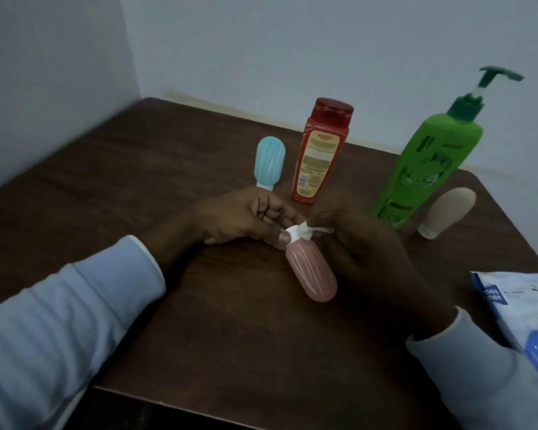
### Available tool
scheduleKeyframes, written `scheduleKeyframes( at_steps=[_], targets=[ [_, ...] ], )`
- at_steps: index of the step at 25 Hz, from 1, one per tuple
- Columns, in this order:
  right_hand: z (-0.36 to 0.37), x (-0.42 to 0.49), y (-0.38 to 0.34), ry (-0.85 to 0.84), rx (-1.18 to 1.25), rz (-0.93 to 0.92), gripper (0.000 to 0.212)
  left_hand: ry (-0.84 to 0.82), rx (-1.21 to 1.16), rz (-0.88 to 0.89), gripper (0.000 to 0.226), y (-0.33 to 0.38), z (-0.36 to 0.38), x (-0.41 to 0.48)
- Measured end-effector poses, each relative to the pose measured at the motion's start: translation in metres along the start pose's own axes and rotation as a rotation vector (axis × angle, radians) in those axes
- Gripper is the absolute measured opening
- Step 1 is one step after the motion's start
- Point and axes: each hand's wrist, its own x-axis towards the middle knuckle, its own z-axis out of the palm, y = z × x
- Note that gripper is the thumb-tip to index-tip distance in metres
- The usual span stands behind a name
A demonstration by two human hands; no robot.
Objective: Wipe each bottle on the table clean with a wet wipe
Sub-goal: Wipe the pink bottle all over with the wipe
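A small pink ribbed bottle [311,271] with a white cap is tilted over the middle of the brown table [137,169]. My left hand [249,218] pinches its white cap end between thumb and fingers. My right hand [364,243] holds a white wet wipe [308,233] against the bottle's neck, with its fingers curled round the wipe. Behind them stand a small blue bottle [269,161], cap down, a red bottle [319,150] and a tall green pump bottle [426,159]. A small beige bottle [448,211] stands at the right.
A blue and white pack of wipes [522,308] lies at the table's right edge, by my right sleeve. White walls meet in a corner behind the table. The table's front edge runs just below my forearms.
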Motion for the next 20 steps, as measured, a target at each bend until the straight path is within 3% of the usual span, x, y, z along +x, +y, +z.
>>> scheduleKeyframes(
  at_steps=[4, 9, 14, 15, 17, 19, 20],
  targets=[
    [-0.003, -0.003, 0.004, -0.019, 0.078, 0.002, 0.026, -0.013, -0.01, -0.003, 0.042, -0.001, -0.001, 0.001],
    [-0.016, -0.002, 0.008, -0.293, 0.196, 0.003, 0.028, 0.011, 0.002, 0.003, 0.04, -0.003, 0.001, 0.002],
    [-0.047, -0.01, 0.014, -0.688, 0.291, 0.003, 0.022, -0.007, 0.002, -0.021, 0.041, -0.001, 0.0, 0.002],
    [-0.047, -0.012, 0.014, -0.633, 0.367, 0.024, 0.019, -0.009, 0.005, -0.016, 0.041, -0.002, 0.0, 0.002],
    [-0.037, -0.012, 0.013, -0.272, 0.459, 0.065, 0.015, 0.0, 0.017, -0.012, 0.042, -0.001, 0.0, 0.002],
    [-0.019, -0.01, 0.012, -0.014, 0.319, 0.06, 0.02, 0.007, 0.02, -0.015, 0.042, 0.001, 0.001, 0.001],
    [-0.011, -0.008, 0.009, -0.006, 0.23, 0.048, 0.023, 0.005, 0.021, -0.013, 0.042, 0.002, 0.003, 0.001]
  ],
)
